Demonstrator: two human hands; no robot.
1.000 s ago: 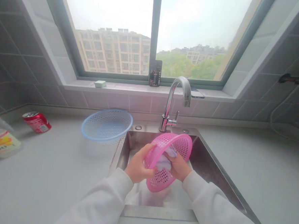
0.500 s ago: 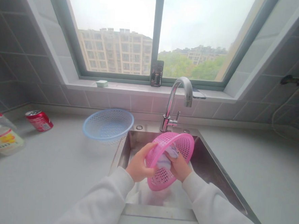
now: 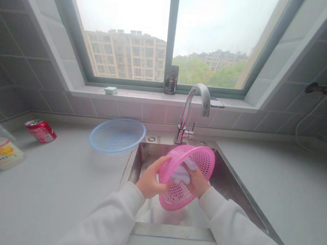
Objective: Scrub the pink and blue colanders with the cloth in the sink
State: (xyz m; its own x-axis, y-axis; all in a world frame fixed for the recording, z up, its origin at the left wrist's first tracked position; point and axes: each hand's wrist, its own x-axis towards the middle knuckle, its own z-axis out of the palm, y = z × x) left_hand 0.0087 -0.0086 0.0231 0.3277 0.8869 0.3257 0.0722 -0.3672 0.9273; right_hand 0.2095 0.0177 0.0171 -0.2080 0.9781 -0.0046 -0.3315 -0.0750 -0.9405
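Over the steel sink (image 3: 228,182) a pink perforated basket (image 3: 176,202) is held tilted, its opening turned toward the right and me. My left hand (image 3: 151,178) grips the basket's left rim, thumb on the near side and fingers behind. My right hand (image 3: 197,180) is inside the basket, closed on a pale lilac-white cloth (image 3: 181,174) pressed against the inner wall. Part of the cloth is covered by the right fingers. Behind the basket stands the chrome faucet (image 3: 200,88); I cannot make out any running water.
A blue perforated basket (image 3: 117,136) sits on the counter left of the sink. Farther left are a red can (image 3: 41,131) and a clear labelled plastic bag or bottle (image 3: 2,151). On the sill are a green sponge-like block (image 3: 110,91), an upright phone (image 3: 171,79) and a flat phone (image 3: 216,103).
The pink basket has turned slightly, its right rim shifting a little rightward. My right hand and the cloth have moved slightly within it. My left hand keeps its hold.
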